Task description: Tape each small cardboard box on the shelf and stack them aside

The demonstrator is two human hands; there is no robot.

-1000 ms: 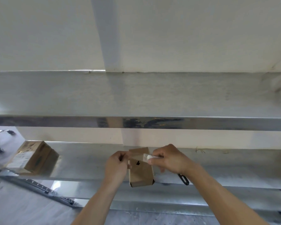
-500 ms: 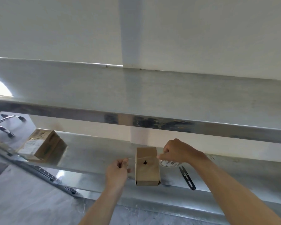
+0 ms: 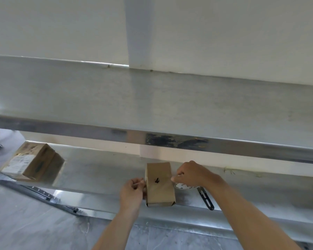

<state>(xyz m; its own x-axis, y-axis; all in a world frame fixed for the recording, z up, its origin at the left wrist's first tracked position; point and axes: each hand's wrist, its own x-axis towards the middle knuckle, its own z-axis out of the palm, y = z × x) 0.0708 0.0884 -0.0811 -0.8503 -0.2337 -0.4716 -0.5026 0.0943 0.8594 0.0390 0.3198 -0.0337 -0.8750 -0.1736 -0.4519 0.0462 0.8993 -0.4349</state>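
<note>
A small brown cardboard box (image 3: 159,188) with a black mark on top lies on the lower steel shelf (image 3: 101,174). A strip of clear tape (image 3: 158,179) is stretched across its top. My left hand (image 3: 133,191) pinches the strip's left end beside the box. My right hand (image 3: 192,175) pinches the right end at the box's right edge. A tape roll (image 3: 183,186) lies on the shelf under my right hand, mostly hidden.
Black snips (image 3: 205,198) lie on the shelf right of the roll. A larger labelled cardboard box (image 3: 32,161) sits at the shelf's left end. An upper steel shelf (image 3: 170,109) overhangs above. Grey marbled floor (image 3: 34,226) lies below.
The tape strip has come down from above the box onto its top. My hands have moved apart to either side of the box. The camera view has shifted.
</note>
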